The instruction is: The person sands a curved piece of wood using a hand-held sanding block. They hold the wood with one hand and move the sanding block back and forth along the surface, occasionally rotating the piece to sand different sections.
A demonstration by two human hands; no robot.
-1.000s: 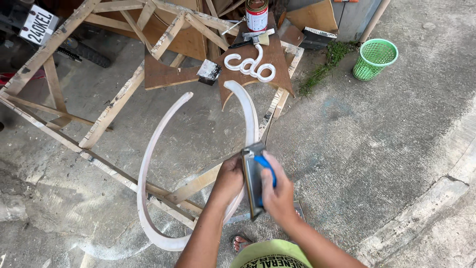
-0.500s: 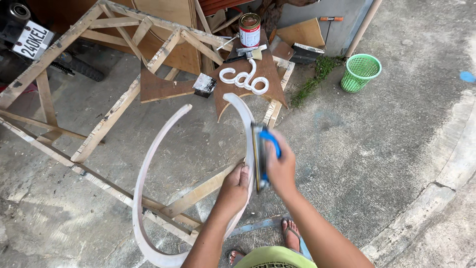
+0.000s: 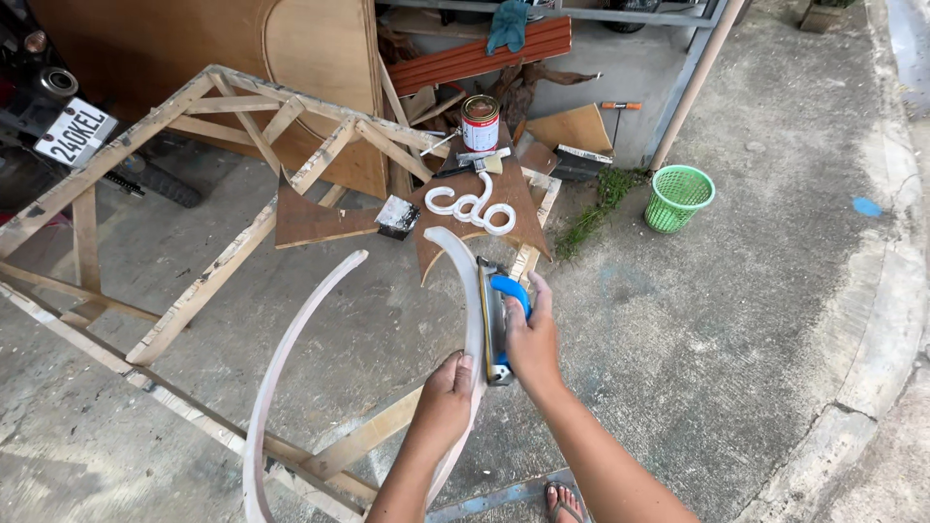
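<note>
A large white curved piece, shaped like an open arc, rests across a rough wooden frame. My left hand grips the arc's right limb from below. My right hand holds a hand sander with a blue handle, its flat face pressed against the outer edge of that limb, just above my left hand.
White cursive letters lie on a brown board beyond the arc, with a paint can behind. A green mesh basket stands on the concrete at right. A motorbike is at far left. My sandalled foot shows below.
The view has tilted up and drawn closer. My right hand has slid the sander along the arc's right limb; my left hand keeps its grip on it.
</note>
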